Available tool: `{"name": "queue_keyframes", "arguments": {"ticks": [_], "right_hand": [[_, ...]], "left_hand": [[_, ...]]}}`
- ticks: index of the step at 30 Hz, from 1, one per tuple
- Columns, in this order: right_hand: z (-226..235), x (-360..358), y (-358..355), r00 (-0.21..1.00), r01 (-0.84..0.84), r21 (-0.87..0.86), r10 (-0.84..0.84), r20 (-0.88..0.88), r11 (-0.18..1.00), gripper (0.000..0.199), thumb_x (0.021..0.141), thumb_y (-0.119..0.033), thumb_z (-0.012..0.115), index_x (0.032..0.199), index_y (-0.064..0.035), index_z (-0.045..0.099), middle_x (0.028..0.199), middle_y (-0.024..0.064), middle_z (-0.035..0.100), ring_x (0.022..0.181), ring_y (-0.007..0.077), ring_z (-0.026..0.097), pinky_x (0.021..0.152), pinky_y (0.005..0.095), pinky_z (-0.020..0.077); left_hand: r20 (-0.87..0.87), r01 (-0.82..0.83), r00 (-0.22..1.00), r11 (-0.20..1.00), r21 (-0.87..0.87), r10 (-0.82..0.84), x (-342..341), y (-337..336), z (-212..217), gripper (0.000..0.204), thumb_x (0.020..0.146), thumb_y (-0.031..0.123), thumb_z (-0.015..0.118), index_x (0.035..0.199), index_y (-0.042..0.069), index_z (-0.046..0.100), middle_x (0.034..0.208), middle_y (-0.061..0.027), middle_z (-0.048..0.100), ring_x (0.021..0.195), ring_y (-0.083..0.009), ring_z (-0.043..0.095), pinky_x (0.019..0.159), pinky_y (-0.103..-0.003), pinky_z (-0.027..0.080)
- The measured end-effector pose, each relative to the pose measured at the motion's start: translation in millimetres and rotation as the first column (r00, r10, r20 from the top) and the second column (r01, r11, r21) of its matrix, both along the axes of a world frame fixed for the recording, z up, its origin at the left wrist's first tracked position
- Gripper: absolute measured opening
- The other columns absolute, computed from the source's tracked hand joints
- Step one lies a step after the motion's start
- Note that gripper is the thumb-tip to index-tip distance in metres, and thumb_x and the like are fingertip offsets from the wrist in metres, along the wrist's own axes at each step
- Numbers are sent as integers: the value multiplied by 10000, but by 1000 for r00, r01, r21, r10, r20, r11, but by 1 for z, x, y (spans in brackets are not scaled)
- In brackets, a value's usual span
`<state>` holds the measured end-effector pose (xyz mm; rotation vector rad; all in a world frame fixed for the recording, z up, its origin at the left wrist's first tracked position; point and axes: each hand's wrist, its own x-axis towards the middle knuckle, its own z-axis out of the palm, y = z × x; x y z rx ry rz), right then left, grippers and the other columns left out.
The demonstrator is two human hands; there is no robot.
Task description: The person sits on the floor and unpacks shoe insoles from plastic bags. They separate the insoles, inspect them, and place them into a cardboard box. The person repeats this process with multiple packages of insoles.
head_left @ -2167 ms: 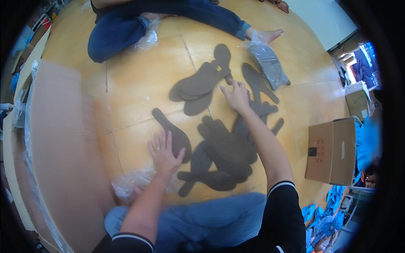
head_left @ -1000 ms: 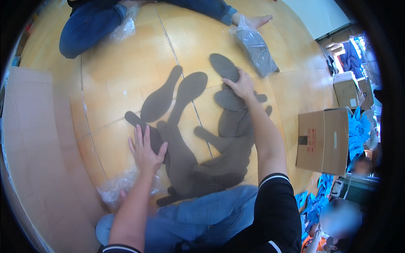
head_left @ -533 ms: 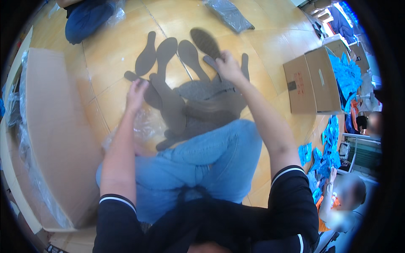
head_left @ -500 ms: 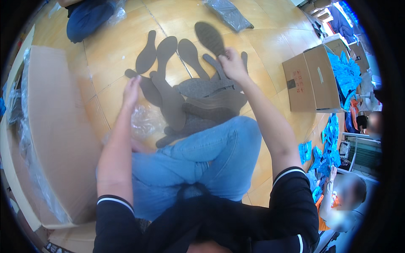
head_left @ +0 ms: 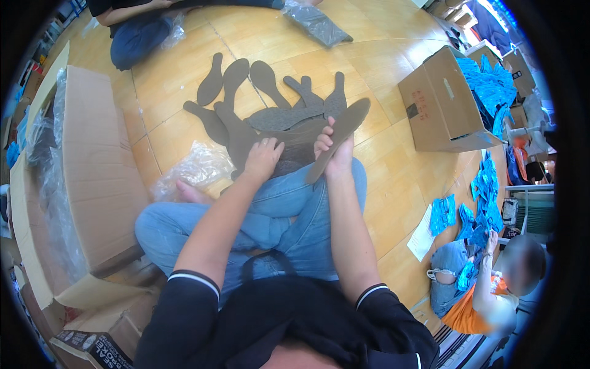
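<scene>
My right hand (head_left: 335,150) is wrapped round a brown shoe insole (head_left: 349,126), lifted and tilted just above my right knee. My left hand (head_left: 265,158) rests on the near part of a loose pile of grey-brown insoles, its fingers slightly bent and apart. A long insole (head_left: 231,120) runs up from beside that hand. Beyond it, several more insoles fan out on the floor, among them one rounded insole (head_left: 263,77) and a smaller one (head_left: 210,89). The nearest insoles are partly hidden by my hands and legs.
Crumpled clear plastic (head_left: 195,172) lies left of the pile, beside a large open carton (head_left: 101,166). A carton of blue pieces (head_left: 433,104) stands at right. A co-worker in orange (head_left: 476,310) sits lower right; another person (head_left: 138,43) is far left. A plastic-wrapped bundle (head_left: 316,23) lies ahead.
My right hand has come back from the far side of the pile toward my lap with an insole. My left hand has moved right and nearer, onto the pile.
</scene>
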<state>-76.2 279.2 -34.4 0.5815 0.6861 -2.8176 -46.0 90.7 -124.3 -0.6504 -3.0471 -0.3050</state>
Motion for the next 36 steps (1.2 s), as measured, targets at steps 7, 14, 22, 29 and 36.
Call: {"name": "queue_keyframes", "arguments": {"ticks": [7, 14, 22, 29, 36], "right_hand": [[-7, -14, -5, 997, 31, 32, -34, 66, 999, 508, 899, -555, 593, 1104, -99, 503, 681, -20, 456, 609, 101, 456, 583, 246, 421], [5, -9, -8, 1000, 2, 2, -2, -12, 1000, 572, 953, -508, 522, 1303, -55, 501, 1166, 74, 597, 1167, 263, 533, 1042, 412, 387], [4, -15, -7, 934, 357, 364, -315, -170, 861, 394, 984, -206, 559, 1280, 19, 426, 1249, 146, 554, 1118, 209, 550, 960, 344, 457], [0, -13, -12, 951, 306, 388, -263, -160, 870, 429, 967, -189, 587, 1296, 22, 410, 1241, 131, 556, 1123, 207, 547, 968, 332, 447], [-1, -14, -8, 988, 154, 218, -143, -63, 964, 353, 953, -187, 599, 1249, -20, 502, 1213, 97, 598, 1106, 222, 583, 949, 351, 480]], "left_hand": [[318, -36, 944, 932, 360, -86, -32, -25, 47, 181, 810, 183, 715, 927, 57, 659, 822, -144, 602, 813, -302, 596, 730, -385, 483], [267, -4, 919, 670, 742, -291, -34, -6, 104, 286, 950, 246, 606, 1100, 6, 645, 977, -38, 607, 907, -118, 551, 797, -283, 455], [289, -135, 956, 945, 299, 45, 16, -8, 25, 404, 810, 261, 729, 1135, 58, 602, 1028, -129, 618, 1008, -300, 587, 859, -388, 474], [518, -261, 848, 938, 226, 111, 23, -24, 7, 357, 778, 250, 770, 1026, 50, 608, 857, -88, 596, 843, -258, 604, 736, -359, 479], [642, -646, 763, 79, 759, 75, -6, -77, 60, 155, 968, 254, 595, 883, 128, 566, 761, 75, 569, 668, -17, 513, 574, -187, 405]]}}
